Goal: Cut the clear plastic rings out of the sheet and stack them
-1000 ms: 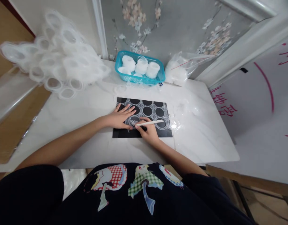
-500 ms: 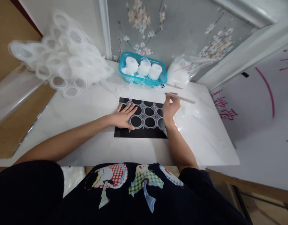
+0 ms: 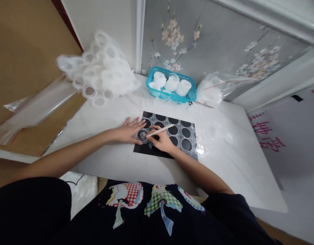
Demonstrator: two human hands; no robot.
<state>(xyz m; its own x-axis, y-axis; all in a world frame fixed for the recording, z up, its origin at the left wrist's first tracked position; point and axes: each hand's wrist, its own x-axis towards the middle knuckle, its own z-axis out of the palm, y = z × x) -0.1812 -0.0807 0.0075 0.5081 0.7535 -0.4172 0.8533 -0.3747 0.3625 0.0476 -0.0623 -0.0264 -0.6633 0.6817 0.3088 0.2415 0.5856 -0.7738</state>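
Note:
A black sheet (image 3: pixel 163 153) lies on the white table, with rows of pale ring outlines (image 3: pixel 186 132) across it. My left hand (image 3: pixel 127 132) rests flat at the sheet's left edge, fingers spread, palm down. Over the left part of the sheet, my right hand (image 3: pixel 162 140) is closed around a slim pale pen-like tool (image 3: pixel 160 130). The tool's lower end points at a ring close to my left thumb. Whether this end touches the ring I cannot tell, and its exact kind does not show.
Behind the sheet stands a blue basket (image 3: pixel 172 97) holding several white rolls. A clear bag (image 3: pixel 210 93) with white contents sits right of it. Stacked clear rings (image 3: pixel 106 71) pile up at the back left, beside a long plastic bag (image 3: pixel 39 109). A whiteboard (image 3: pixel 295 163) borders the right side.
My right hand has moved left across the sheet with the pale tool, from its right edge to beside my left hand. My left hand has shifted to the sheet's left edge. The view has also shifted.

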